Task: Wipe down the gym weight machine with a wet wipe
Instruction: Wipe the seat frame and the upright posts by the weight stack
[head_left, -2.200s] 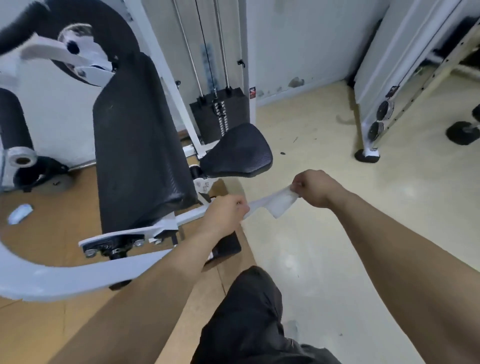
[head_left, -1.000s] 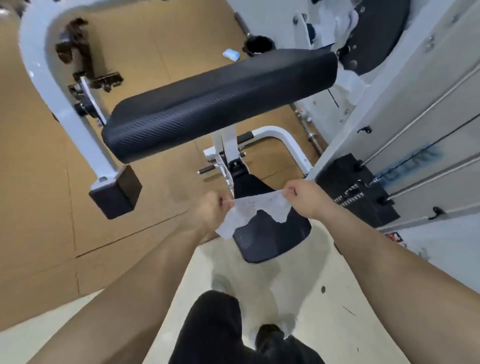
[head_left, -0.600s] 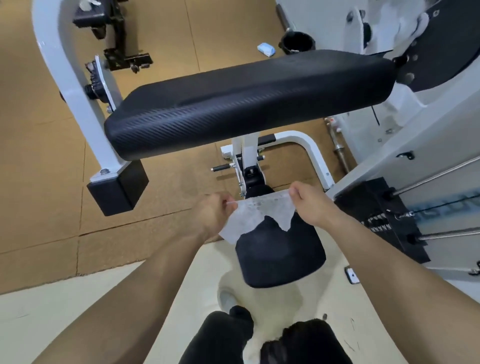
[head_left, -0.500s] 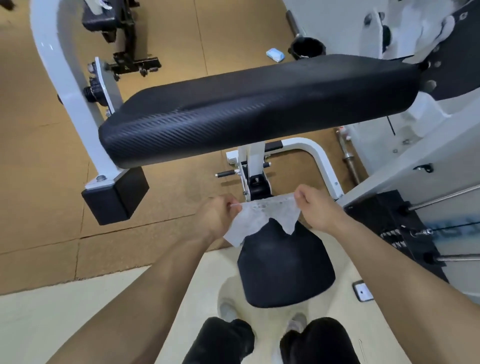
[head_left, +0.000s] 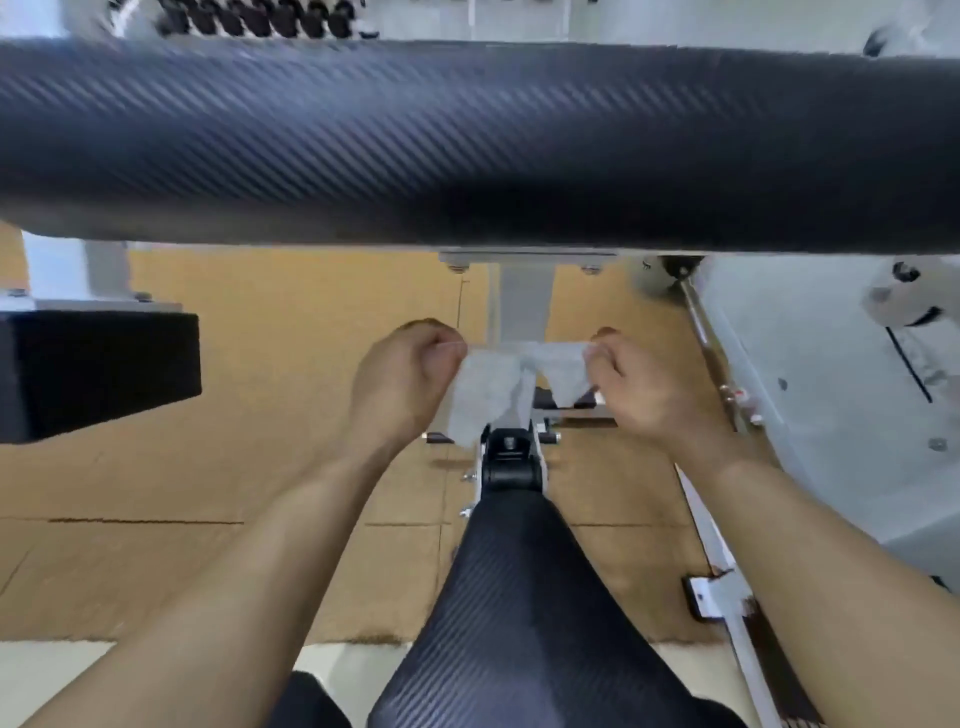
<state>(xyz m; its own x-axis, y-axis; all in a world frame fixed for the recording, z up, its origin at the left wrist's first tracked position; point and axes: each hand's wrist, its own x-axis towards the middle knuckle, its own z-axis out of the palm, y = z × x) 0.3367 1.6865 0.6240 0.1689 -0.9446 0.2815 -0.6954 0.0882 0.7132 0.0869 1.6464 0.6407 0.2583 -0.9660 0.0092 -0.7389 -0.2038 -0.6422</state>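
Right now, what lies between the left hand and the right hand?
The wet wipe spans the gap: the left hand pinches one end, the right hand the other. Beyond it stands the white post. The head view shows this.

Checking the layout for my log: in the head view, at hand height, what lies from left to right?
Order: black block → left hand → wet wipe → right hand → steel bar.

No text, label or number can be read anywhere
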